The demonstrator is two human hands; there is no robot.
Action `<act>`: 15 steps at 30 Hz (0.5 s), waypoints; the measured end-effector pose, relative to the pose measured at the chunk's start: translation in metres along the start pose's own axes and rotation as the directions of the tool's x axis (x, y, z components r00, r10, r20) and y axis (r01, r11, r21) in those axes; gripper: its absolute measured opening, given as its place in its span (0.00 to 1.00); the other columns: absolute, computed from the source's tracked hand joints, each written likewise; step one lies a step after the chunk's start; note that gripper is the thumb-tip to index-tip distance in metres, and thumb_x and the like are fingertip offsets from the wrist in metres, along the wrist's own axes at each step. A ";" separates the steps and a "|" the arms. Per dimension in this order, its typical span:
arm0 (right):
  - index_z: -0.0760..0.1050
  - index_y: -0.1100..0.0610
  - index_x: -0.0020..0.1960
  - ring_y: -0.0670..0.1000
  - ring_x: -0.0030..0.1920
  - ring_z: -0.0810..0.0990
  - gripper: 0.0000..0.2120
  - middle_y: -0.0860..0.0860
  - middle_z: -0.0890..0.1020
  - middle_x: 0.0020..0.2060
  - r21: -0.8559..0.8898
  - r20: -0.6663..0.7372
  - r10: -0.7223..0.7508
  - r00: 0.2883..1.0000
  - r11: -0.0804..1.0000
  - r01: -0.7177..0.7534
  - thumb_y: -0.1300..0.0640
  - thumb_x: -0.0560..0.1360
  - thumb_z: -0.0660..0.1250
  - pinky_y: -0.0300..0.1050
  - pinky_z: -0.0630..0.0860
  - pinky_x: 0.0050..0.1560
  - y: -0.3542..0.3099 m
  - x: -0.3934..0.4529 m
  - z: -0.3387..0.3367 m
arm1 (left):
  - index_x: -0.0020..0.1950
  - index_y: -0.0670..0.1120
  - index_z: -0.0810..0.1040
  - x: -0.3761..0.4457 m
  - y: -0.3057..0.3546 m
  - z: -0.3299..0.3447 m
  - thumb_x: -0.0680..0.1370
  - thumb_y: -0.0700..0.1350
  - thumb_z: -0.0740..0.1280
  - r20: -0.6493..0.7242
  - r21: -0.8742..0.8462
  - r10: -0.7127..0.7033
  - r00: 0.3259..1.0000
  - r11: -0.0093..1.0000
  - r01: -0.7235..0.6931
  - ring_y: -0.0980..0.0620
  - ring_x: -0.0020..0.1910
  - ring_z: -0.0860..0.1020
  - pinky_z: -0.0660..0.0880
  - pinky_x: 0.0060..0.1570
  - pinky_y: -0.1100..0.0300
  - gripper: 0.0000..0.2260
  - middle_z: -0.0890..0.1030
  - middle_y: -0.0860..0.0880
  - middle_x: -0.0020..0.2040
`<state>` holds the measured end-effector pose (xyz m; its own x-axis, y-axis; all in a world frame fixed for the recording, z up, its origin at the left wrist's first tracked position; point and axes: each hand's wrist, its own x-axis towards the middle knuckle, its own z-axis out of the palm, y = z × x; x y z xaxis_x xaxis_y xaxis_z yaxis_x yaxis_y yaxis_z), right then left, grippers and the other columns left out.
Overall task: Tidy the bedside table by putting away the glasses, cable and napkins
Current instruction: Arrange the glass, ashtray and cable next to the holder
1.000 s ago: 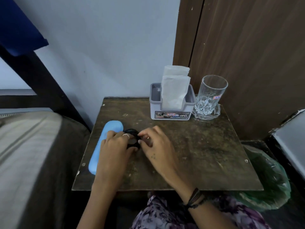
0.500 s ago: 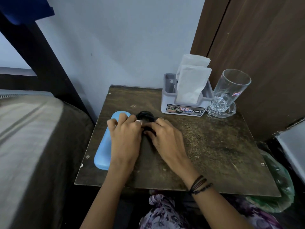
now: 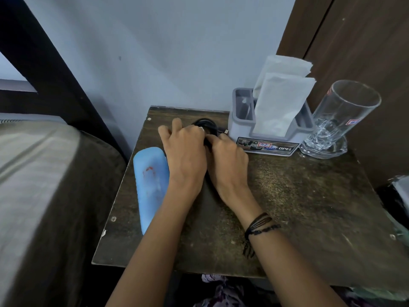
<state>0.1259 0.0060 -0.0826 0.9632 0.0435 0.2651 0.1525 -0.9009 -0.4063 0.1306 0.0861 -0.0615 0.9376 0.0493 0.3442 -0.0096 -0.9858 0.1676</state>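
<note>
A coiled black cable (image 3: 207,125) lies on the dark wooden bedside table (image 3: 298,207), just left of the napkin holder, with its plug end (image 3: 225,131) poking out to the right. My left hand (image 3: 186,151) and my right hand (image 3: 228,158) both hold the coil, their fingers curled on it and hiding most of it. A light blue glasses case (image 3: 150,185) lies closed along the table's left side, touching my left wrist. White napkins (image 3: 278,100) stand upright in a grey holder (image 3: 243,127) at the back.
An empty clear glass mug (image 3: 338,120) stands right of the holder, against a brown wooden door (image 3: 363,47). A bed with a brown cover (image 3: 44,196) runs along the table's left edge. A green bag (image 3: 400,220) sits low at the right.
Both hands have carried the cable coil away from me towards the back of the table, close to the napkin holder. The view has shifted so the table sits further right.
</note>
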 end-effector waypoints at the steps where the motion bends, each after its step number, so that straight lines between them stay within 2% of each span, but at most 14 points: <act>1: 0.72 0.51 0.62 0.58 0.52 0.79 0.14 0.54 0.77 0.51 -0.006 -0.001 0.009 1.000 1.000 -0.009 0.56 0.78 0.57 0.48 0.72 0.41 0.000 0.000 0.001 | 0.36 0.48 0.70 0.001 0.001 -0.001 0.76 0.35 0.55 0.020 0.000 0.004 1.000 1.000 -0.004 0.46 0.53 0.69 0.52 0.48 0.56 0.12 0.72 0.49 0.34; 5: 0.70 0.52 0.65 0.58 0.52 0.79 0.16 0.54 0.78 0.52 0.004 -0.005 -0.003 1.000 1.000 0.003 0.53 0.79 0.58 0.49 0.73 0.41 0.001 -0.004 0.000 | 0.46 0.48 0.79 -0.010 -0.004 -0.012 0.77 0.37 0.57 0.072 -0.066 0.054 0.996 0.997 -0.049 0.47 0.53 0.70 0.52 0.47 0.56 0.12 0.81 0.50 0.44; 10: 0.73 0.52 0.64 0.53 0.48 0.79 0.15 0.51 0.79 0.51 0.177 -0.003 -0.111 0.994 0.978 0.110 0.53 0.77 0.62 0.46 0.74 0.42 -0.008 -0.028 -0.018 | 0.49 0.46 0.82 -0.051 -0.028 -0.051 0.74 0.40 0.66 -0.018 -0.225 0.010 1.000 0.974 -0.014 0.42 0.53 0.74 0.57 0.50 0.51 0.07 0.84 0.48 0.48; 11: 0.74 0.52 0.63 0.50 0.45 0.78 0.16 0.50 0.79 0.50 0.256 0.034 -0.150 0.988 0.957 0.137 0.53 0.76 0.64 0.46 0.74 0.44 -0.012 -0.034 -0.022 | 0.51 0.46 0.82 -0.064 -0.034 -0.057 0.72 0.40 0.69 -0.021 -0.241 -0.006 1.000 0.971 0.001 0.41 0.53 0.75 0.55 0.48 0.53 0.09 0.84 0.47 0.48; 13: 0.73 0.51 0.64 0.45 0.42 0.76 0.18 0.49 0.78 0.51 0.390 0.127 -0.252 0.959 0.902 0.186 0.54 0.74 0.66 0.47 0.76 0.46 -0.021 -0.047 -0.027 | 0.56 0.48 0.81 -0.090 -0.045 -0.070 0.69 0.41 0.72 0.004 -0.246 -0.057 0.998 0.968 0.056 0.46 0.54 0.73 0.48 0.44 0.60 0.15 0.84 0.48 0.51; 15: 0.71 0.51 0.67 0.43 0.43 0.76 0.21 0.47 0.75 0.56 0.456 0.209 -0.322 0.924 0.868 0.199 0.54 0.74 0.67 0.46 0.77 0.48 -0.028 -0.062 -0.031 | 0.64 0.51 0.75 -0.111 -0.054 -0.078 0.71 0.45 0.72 0.118 -0.234 -0.143 0.983 0.958 0.167 0.51 0.60 0.68 0.47 0.43 0.62 0.22 0.78 0.52 0.62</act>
<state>0.0547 0.0151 -0.0609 0.8867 0.4200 0.1932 0.4250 -0.5761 -0.6983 -0.0001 0.1459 -0.0363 0.9638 0.1701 0.2054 0.0661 -0.8986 0.4338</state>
